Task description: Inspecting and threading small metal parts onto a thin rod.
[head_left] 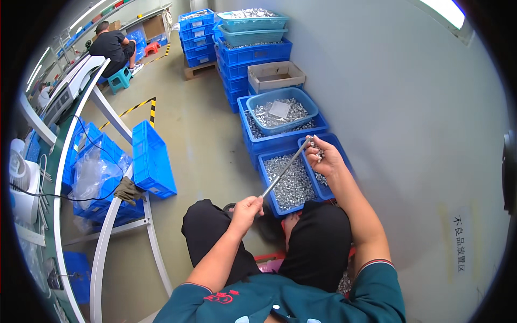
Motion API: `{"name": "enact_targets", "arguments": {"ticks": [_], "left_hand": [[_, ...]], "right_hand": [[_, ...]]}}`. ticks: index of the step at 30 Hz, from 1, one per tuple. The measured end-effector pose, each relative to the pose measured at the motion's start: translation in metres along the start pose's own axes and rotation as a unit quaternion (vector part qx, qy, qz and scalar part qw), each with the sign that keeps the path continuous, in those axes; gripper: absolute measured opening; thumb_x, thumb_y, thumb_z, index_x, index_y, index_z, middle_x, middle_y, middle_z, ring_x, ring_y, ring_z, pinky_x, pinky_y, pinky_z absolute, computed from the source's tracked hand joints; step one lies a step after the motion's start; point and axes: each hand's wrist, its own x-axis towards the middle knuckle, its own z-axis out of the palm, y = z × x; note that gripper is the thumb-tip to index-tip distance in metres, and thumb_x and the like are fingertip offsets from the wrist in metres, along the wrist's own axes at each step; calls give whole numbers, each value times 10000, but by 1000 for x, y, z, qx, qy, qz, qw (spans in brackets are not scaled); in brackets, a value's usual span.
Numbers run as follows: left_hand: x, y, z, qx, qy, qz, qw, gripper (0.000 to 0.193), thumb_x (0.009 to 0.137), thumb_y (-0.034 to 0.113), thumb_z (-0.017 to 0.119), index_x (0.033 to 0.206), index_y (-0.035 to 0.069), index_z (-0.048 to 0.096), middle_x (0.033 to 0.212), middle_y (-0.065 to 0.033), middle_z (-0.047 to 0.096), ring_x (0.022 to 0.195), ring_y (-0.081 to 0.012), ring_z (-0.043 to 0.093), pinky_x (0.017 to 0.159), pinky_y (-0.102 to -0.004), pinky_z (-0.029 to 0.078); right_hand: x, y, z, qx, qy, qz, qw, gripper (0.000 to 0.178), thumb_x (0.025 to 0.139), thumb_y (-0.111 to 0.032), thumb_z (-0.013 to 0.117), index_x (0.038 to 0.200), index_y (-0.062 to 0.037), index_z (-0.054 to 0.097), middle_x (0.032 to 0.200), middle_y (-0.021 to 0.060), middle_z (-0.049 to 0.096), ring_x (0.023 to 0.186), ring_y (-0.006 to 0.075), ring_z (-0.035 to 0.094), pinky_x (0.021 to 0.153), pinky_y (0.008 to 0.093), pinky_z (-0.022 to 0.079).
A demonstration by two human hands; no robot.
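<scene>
My left hand (246, 214) is closed around the lower end of a thin grey metal rod (284, 169), above my knees. The rod slants up and away to the right, and its far end meets the fingertips of my right hand (329, 160). Several small shiny metal parts (320, 155) are held in the curled fingers of that hand. Whether one of them sits on the rod's tip is too small to tell. Below the rod stands a blue bin (263, 171) full of similar small parts. Another blue bin (340, 145) beside it, partly hidden by my right arm, also holds metal parts.
Farther off, a light-blue basket (259, 99) of parts rests in a larger blue crate (246, 139). Stacked crates (237, 71) line the wall. At left are a workbench leg (110, 229), a tilted blue crate (141, 161) and a glove (128, 191). A person (110, 48) sits far back.
</scene>
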Motion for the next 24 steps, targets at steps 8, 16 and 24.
{"name": "enact_targets", "arguments": {"ticks": [8,16,24], "left_hand": [[5,-18,-6,31,-6,22,999,358,925,281,499,648,53,516,598,9,511,572,-53,434,563,-204,336],[18,-35,-4,48,16,13,999,368,907,300,524,627,62,522,566,19,513,529,-53,442,510,-218,333],[18,-33,1,90,28,-13,995,376,905,307,524,618,64,521,547,20,507,513,-53,447,493,-223,332]], "right_hand": [[1,-2,-9,33,-10,-13,999,191,898,-175,545,965,0,510,816,66,490,564,70,389,396,170,292],[20,4,-26,16,-12,9,1000,214,894,-188,551,985,5,532,769,53,496,527,66,372,387,165,273],[20,1,-31,-22,35,25,999,227,888,-232,558,962,-18,544,712,26,473,497,60,366,362,165,255]]}}
